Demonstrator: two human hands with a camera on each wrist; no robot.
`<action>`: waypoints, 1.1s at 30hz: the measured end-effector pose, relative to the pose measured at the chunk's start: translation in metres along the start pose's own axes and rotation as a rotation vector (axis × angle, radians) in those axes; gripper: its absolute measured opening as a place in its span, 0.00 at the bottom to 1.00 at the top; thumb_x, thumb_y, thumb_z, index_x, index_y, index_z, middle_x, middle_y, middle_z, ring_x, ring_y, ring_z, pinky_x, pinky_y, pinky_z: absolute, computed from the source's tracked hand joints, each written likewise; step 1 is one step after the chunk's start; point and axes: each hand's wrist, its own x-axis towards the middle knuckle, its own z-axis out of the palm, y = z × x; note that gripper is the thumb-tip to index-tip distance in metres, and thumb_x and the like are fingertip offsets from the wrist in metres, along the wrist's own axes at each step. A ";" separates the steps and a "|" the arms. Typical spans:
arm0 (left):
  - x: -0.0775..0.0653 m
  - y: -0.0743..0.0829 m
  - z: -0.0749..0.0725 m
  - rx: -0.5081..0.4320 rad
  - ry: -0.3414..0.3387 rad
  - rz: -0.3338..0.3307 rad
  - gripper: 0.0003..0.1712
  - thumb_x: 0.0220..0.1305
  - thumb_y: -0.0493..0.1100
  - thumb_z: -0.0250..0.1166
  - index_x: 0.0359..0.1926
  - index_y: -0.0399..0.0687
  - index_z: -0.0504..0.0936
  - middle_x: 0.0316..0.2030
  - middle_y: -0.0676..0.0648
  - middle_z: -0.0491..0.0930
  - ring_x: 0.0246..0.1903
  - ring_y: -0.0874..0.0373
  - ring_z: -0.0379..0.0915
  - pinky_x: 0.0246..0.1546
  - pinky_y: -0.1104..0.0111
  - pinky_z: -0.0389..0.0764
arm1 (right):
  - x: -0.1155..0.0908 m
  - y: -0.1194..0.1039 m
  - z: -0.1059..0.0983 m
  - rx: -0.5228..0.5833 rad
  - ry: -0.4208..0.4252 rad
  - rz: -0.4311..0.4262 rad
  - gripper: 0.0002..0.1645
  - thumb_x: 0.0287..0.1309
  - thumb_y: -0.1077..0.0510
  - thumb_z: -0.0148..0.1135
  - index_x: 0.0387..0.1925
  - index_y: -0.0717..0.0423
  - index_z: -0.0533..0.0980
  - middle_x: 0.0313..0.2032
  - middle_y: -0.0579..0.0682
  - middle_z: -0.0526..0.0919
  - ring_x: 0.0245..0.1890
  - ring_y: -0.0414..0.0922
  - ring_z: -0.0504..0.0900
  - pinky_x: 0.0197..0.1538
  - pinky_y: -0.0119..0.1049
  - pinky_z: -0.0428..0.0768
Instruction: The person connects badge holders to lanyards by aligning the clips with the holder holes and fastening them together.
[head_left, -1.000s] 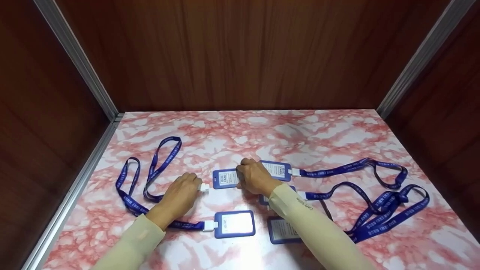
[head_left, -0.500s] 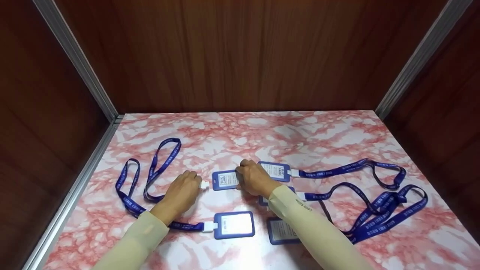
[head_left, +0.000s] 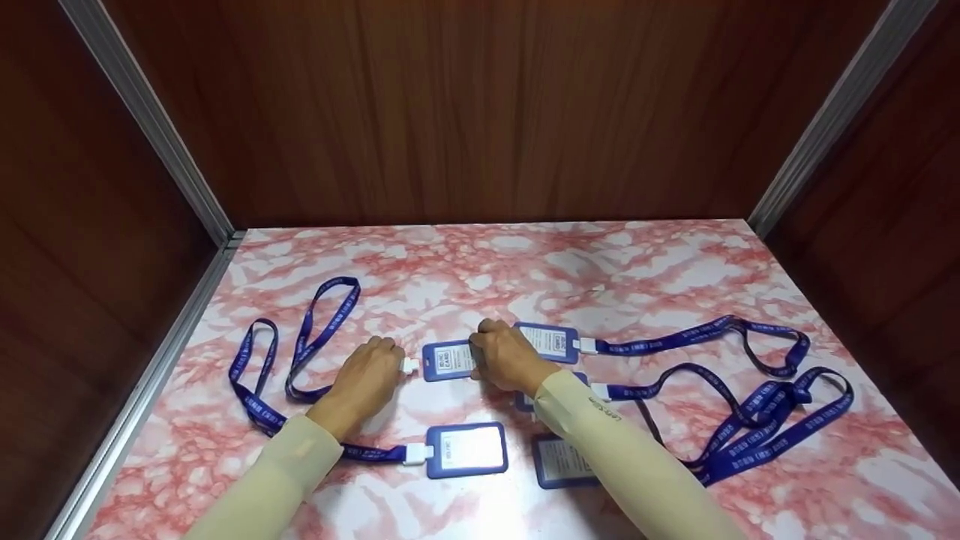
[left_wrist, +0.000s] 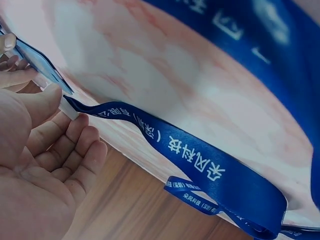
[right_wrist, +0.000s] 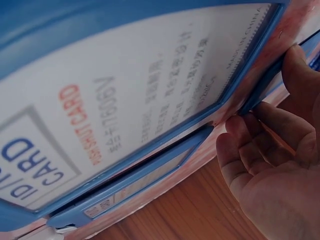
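In the head view my left hand (head_left: 364,379) pinches the white clip (head_left: 409,365) of a blue printed lanyard (head_left: 304,349). The left wrist view shows the clip (left_wrist: 68,108) between thumb and index finger, with the strap (left_wrist: 190,155) trailing off it. My right hand (head_left: 510,356) pinches the right end of a blue-framed badge holder (head_left: 452,360), which lies flat with its slotted end facing the clip. A small gap separates clip and slot. In the right wrist view thumb and fingers hold the holder's blue edge (right_wrist: 262,87).
A badge holder (head_left: 466,450) on its lanyard lies nearest, centre-left. Three more lie right: one beyond my right hand (head_left: 553,341), one partly under the wrist (head_left: 527,401), one by the forearm (head_left: 562,461). Their straps (head_left: 765,427) tangle at right. Wood-look panels (head_left: 487,112) enclose the marbled tabletop (head_left: 450,259).
My left hand with the clip has shifted slightly away from me, closer to level with the holder's slotted end. My right hand and the badge holder have barely moved.
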 end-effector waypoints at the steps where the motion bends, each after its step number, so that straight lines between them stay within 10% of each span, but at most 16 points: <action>1: 0.000 0.000 0.000 -0.005 -0.001 0.003 0.07 0.60 0.34 0.73 0.34 0.35 0.82 0.33 0.42 0.78 0.38 0.43 0.75 0.45 0.52 0.78 | 0.000 0.000 0.000 0.001 -0.001 -0.001 0.24 0.51 0.52 0.80 0.46 0.60 0.83 0.46 0.54 0.79 0.47 0.54 0.79 0.54 0.49 0.78; 33: 0.012 -0.001 0.011 0.005 -0.029 -0.004 0.08 0.59 0.34 0.73 0.35 0.33 0.84 0.34 0.40 0.79 0.41 0.41 0.76 0.48 0.51 0.80 | 0.002 -0.003 -0.001 -0.056 -0.039 0.037 0.25 0.54 0.50 0.78 0.50 0.58 0.83 0.50 0.54 0.78 0.50 0.53 0.79 0.57 0.48 0.78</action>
